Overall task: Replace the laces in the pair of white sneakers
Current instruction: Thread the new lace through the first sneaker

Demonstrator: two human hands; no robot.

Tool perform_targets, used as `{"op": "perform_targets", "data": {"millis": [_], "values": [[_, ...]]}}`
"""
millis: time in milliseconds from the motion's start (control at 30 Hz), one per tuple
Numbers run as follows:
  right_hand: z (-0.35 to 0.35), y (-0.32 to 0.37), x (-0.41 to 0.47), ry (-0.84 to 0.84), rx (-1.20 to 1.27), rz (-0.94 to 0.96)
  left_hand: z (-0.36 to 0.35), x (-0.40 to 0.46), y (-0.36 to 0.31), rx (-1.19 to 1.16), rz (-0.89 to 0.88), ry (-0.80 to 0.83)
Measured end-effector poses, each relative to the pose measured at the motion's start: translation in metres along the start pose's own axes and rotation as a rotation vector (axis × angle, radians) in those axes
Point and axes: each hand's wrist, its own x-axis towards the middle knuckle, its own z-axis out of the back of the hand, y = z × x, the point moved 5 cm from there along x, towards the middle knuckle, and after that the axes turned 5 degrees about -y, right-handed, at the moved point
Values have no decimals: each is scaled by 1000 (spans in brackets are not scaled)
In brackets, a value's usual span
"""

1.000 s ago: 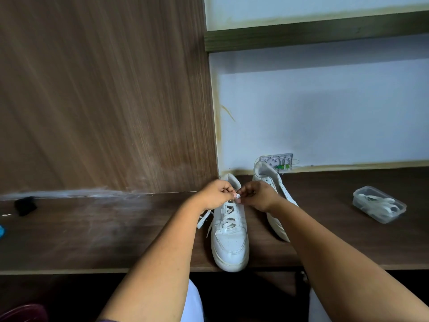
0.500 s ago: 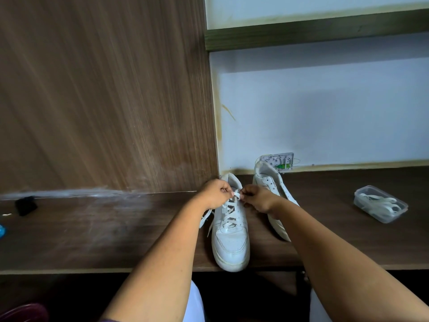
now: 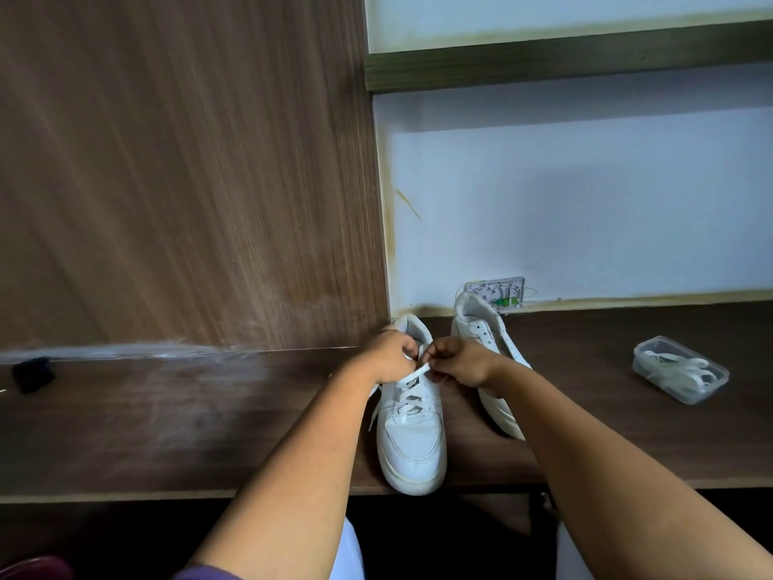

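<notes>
You are working at the top of the laced white leather sneaker (image 3: 412, 437), which is sitting toe toward you on the dark brown wooden shelf (image 3: 175, 420), its toe reaching the front edge. Your left hand (image 3: 391, 357) is curling its fingers round the flat white lace (image 3: 414, 375) just left of the upper eyelets, and your right hand (image 3: 458, 362) is pinching the same lace from the other side, so the two grips are nearly touching above the tongue. Below your grip the lace is crossing down the shoe in several rows, and one loose end is hanging off the shoe's left side under your left wrist. Just right of your right hand, partly hidden by that forearm, the second white sneaker (image 3: 481, 332) is lying with bare eyelets showing. Well to the right of both grips, a clear plastic tub holding white laces (image 3: 679, 369) is resting on the same shelf.
</notes>
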Motion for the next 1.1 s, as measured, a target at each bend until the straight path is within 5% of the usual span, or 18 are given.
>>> {"op": "perform_targets", "data": {"millis": [433,733,1100], "values": [[2,1,-4,-155,236,-195,7,3,1,-14,-184,-196],[1,-10,0,-73,337,-276,-5,3,-4,-342,84,70],[1,-9,-2,-23,439,-325,-10,11,-1,-282,73,100]]}}
